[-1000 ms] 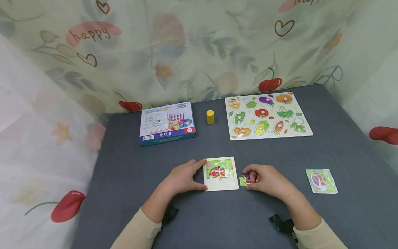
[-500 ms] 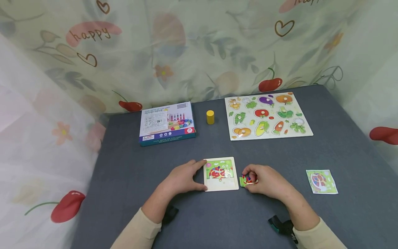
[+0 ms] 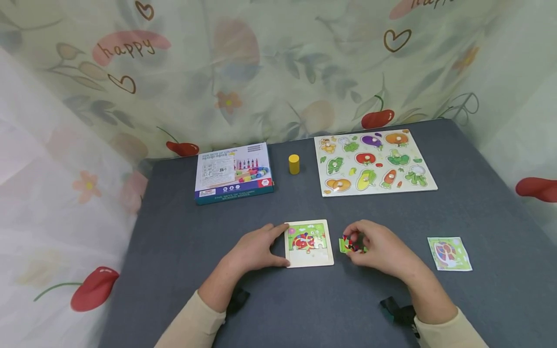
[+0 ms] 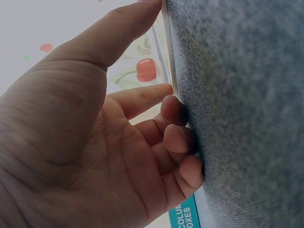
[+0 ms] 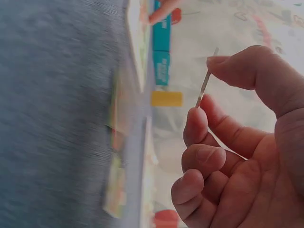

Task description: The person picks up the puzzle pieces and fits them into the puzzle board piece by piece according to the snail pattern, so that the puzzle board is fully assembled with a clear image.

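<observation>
Near the middle of the table lies a square jigsaw tray with a pale frame. Interlocked green and red pieces fill its upper part; the lower part shows bare board. My left hand touches the tray's left edge, index finger at the far corner and thumb at the near one. In the left wrist view its other fingers curl loosely beside the edge. Right of the tray, my right hand pinches a thin puzzle piece between thumb and index finger, seen edge-on in the right wrist view. Its fingers partly hide green and red in the head view.
Behind the tray stand a flat boxed set, a yellow cylinder and a vegetable peg board. A small printed card lies to the right. Blurred coloured shapes lie on the table in the right wrist view.
My right hand has shifted slightly up and to the right in the head view, carrying the puzzle piece farther from the tray. The left hand and tray have stayed put.
</observation>
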{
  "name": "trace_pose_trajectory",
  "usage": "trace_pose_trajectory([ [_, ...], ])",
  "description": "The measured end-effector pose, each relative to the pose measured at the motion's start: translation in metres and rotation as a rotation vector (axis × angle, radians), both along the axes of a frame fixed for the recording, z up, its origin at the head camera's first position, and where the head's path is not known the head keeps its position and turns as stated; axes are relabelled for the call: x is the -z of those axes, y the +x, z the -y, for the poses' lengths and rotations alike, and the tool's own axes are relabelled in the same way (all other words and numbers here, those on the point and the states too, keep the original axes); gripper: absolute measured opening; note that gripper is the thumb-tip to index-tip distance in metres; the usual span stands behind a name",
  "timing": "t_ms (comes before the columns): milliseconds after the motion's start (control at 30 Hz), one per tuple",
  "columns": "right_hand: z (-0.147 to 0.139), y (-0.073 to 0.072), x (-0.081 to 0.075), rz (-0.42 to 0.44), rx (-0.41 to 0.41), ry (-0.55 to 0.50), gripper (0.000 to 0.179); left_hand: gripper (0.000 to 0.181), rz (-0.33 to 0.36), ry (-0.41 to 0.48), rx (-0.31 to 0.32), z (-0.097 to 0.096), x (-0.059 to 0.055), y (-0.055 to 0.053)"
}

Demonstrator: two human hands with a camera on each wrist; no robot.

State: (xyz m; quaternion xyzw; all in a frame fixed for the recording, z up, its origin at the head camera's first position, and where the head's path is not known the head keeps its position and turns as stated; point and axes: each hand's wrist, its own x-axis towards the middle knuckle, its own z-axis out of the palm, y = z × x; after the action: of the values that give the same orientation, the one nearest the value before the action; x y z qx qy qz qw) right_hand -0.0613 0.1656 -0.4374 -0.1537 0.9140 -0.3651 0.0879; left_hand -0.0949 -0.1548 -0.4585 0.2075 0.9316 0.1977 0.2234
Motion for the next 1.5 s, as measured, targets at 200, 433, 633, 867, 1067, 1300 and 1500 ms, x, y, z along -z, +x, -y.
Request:
trace_pose_trajectory([
  [200,-0.002,0.0,-0.02,-0.067,-0.006,-0.02,0.036,0.095,0.001,0.004,0.0,0.0,0.0,0.0],
  [433,0.0,-0.002,-0.035,-0.123,-0.035,-0.039,0.037,0.095,0.001,-0.004,0.001,0.0,0.0,-0.001],
  [633,0.008,-0.001,-0.047,-0.186,-0.083,-0.064,0.037,0.094,-0.004,-0.004,0.004,0.0,0.0,0.0],
  [867,0.02,0.0,-0.055,-0.22,-0.134,-0.116,0.035,0.093,-0.013,-0.005,0.009,0.001,0.001,-0.001],
  [1067,0.034,-0.002,-0.053,-0.22,-0.177,-0.145,0.035,0.094,-0.005,-0.011,0.004,0.0,0.001,0.0],
  [1300,0.051,-0.004,-0.042,-0.19,-0.22,-0.189,0.036,0.095,-0.002,-0.021,-0.004,0.0,0.002,-0.002],
  [1500,0.064,-0.006,-0.028,-0.132,-0.24,-0.217,0.034,0.095,-0.006,-0.011,0.004,0.0,0.001,-0.002],
])
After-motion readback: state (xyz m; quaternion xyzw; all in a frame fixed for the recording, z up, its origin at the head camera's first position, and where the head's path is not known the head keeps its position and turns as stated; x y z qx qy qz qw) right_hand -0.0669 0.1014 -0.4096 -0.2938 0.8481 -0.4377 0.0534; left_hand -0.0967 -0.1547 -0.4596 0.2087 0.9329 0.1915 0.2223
